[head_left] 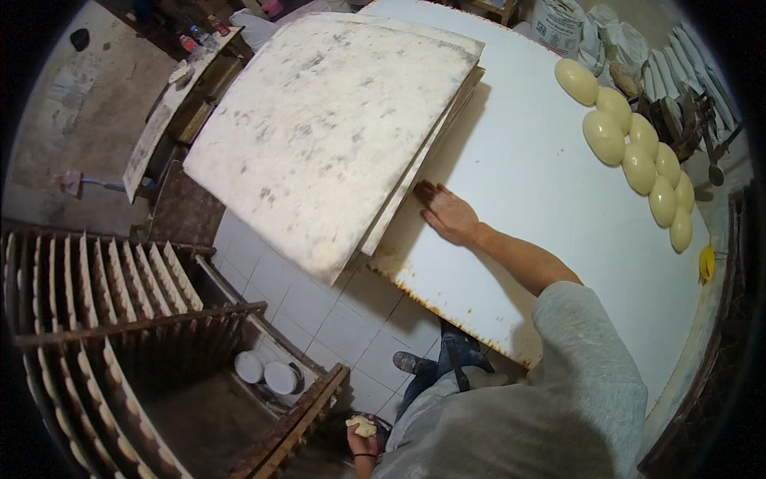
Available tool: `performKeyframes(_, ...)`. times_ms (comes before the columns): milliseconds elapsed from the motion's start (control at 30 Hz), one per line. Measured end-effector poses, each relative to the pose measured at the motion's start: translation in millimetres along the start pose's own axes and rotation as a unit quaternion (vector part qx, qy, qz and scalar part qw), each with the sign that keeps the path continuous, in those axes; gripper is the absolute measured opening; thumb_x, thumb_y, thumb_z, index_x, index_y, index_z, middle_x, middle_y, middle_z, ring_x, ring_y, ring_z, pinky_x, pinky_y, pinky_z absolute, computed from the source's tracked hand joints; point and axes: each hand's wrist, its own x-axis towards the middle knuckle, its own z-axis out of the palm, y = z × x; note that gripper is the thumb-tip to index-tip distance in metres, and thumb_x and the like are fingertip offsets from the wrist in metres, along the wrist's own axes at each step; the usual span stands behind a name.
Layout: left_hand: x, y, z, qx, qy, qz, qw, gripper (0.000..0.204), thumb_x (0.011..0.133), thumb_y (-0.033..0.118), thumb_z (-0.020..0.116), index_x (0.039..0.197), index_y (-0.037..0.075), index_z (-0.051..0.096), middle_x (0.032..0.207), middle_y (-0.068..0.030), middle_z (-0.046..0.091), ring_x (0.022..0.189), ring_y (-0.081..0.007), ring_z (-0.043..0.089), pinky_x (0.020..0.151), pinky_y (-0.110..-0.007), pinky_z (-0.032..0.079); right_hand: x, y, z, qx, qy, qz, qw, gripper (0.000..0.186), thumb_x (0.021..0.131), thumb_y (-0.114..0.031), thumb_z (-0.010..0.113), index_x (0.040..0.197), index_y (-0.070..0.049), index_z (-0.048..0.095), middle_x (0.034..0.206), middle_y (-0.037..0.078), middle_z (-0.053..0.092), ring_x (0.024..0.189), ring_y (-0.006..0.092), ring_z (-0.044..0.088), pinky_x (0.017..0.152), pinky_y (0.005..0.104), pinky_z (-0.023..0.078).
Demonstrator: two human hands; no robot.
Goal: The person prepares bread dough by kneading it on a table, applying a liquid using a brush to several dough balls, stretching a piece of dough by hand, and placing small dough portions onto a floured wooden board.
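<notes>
My left hand (363,444) is low beside my body, its fingers closed around a lump of pale dough (362,425). A dark round container (383,431) shows partly behind that hand. My right arm reaches across the white tabletop (511,184). Flat and with fingers stretched out, my right hand (448,217) lies over the table beside a stack of large floured boards (335,120). Its fingertips come close to the boards' right edge; whether they touch it I cannot tell. Nothing shows in that hand.
Several smooth oval dough pieces (638,166) sit along the table's right side. Left of me stands a rack (144,326) of boards carrying small dough pieces. White buckets (281,377) stand beside it. Bags (558,28) lie beyond the table, and a narrow shelf (171,108) runs at far left.
</notes>
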Motion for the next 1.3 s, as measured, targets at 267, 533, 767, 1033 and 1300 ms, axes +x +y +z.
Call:
performKeyframes(267, 6.5, 44.1, -114.4, -0.345, -0.070, -0.125, 0.928, 0.046, 0.095, 0.021, 0.059, 0.140, 0.011, 0.061, 0.123, -0.0135, 0.070, 0.111, -0.0325, 0.070, 0.092, -0.045, 0.059, -60.8, -194.5, 86.8, 0.090, 0.024, -0.057, 0.994, 0.037, 0.107, -0.033, 0.057, 0.124, -0.004, 0.073, 0.124, 0.022, 0.070, 0.118, 0.0426, 0.067, 0.104, 0.0545, 0.054)
performKeyframes(533, -38.1, 116.6, 53.6, 0.062, -0.152, 0.237, 0.958, 0.041, 0.109, 0.026, 0.056, 0.143, 0.003, 0.057, 0.137, -0.0138, 0.069, 0.120, -0.0283, 0.069, 0.100, -0.042, 0.058, -3.4, -371.1, 232.6, 0.834, -0.160, 0.311, 0.427, 0.104, 0.100, -0.089, 0.025, 0.167, -0.011, 0.040, 0.174, 0.010, 0.037, 0.155, 0.0271, 0.042, 0.123, 0.0480, 0.036)
performKeyframes(767, -43.3, 67.4, 282.8, 0.382, -0.121, 0.490, 0.774, 0.052, 0.114, 0.037, 0.050, 0.152, 0.002, 0.045, 0.148, -0.0175, 0.058, 0.136, -0.0304, 0.055, 0.112, -0.044, 0.047, -26.3, -423.8, 273.6, 0.740, -0.007, 0.185, 0.647, 0.081, 0.108, -0.074, 0.042, 0.147, -0.005, 0.060, 0.141, 0.009, 0.067, 0.120, 0.0206, 0.065, 0.102, 0.0338, 0.053)
performKeyframes(1033, 90.8, 189.2, 237.6, 0.238, -0.184, 0.227, 0.926, 0.054, 0.112, 0.045, 0.056, 0.149, 0.006, 0.049, 0.134, -0.0187, 0.063, 0.114, -0.0309, 0.065, 0.094, -0.043, 0.058, -81.4, -434.0, 91.9, 0.607, -0.084, -0.012, 0.791, 0.063, 0.114, -0.047, 0.045, 0.164, -0.009, 0.043, 0.171, 0.016, 0.039, 0.153, 0.0319, 0.040, 0.128, 0.0439, 0.029)
performKeyframes(1300, 70.4, 120.4, 296.1, 0.089, -0.299, -0.095, 0.945, 0.043, 0.110, 0.050, 0.055, 0.134, 0.015, 0.063, 0.127, -0.0074, 0.070, 0.097, -0.0272, 0.070, 0.077, -0.043, 0.058, -101.3, -336.1, 37.6, 0.725, -0.253, 0.087, 0.634, 0.069, 0.116, -0.059, 0.026, 0.156, -0.009, 0.055, 0.161, 0.015, 0.053, 0.151, 0.0305, 0.048, 0.121, 0.0421, 0.042)
